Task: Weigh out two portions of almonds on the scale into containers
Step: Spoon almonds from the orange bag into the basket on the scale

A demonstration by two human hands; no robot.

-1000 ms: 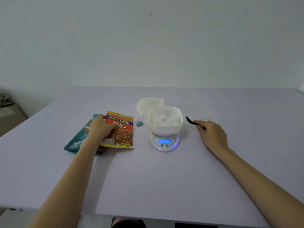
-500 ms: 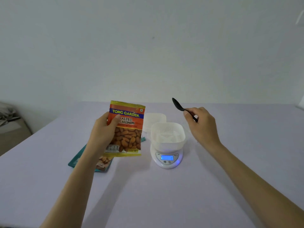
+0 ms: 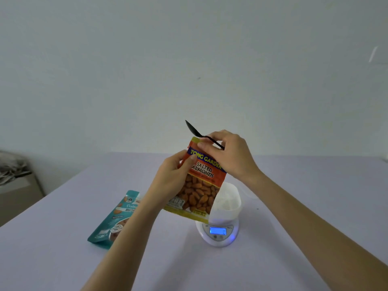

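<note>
The container [image 3: 227,203], white plastic with slotted walls, sits on the scale [image 3: 218,235] right of the table's [image 3: 294,217] middle. The bag hides its left half; the part of its inside that shows is bare white wall. The scale's blue display is lit, but its digits are too small to read.

The bag [image 3: 198,185], orange and marked "Salted Almonds", is held up in the air, tilted, its lower edge just over the container's left rim. Its front shows almonds; whether its top is open cannot be told.

The left hand [image 3: 172,178] grips the bag by its left edge. The thumb lies across the front near the label and the other fingers [image 3: 180,156] curl round behind.

The right hand [image 3: 232,157] is at the bag's top. Its fingers [image 3: 204,144] pinch the upper edge, and the same hand holds a black spoon [image 3: 194,130] by the handle, tucked between curled fingers. The spoon's bowl sticks up and to the left, above the bag.

A teal bag [image 3: 116,219] lies flat on the table to the left, partly under the left forearm and well apart from the scale.
</note>
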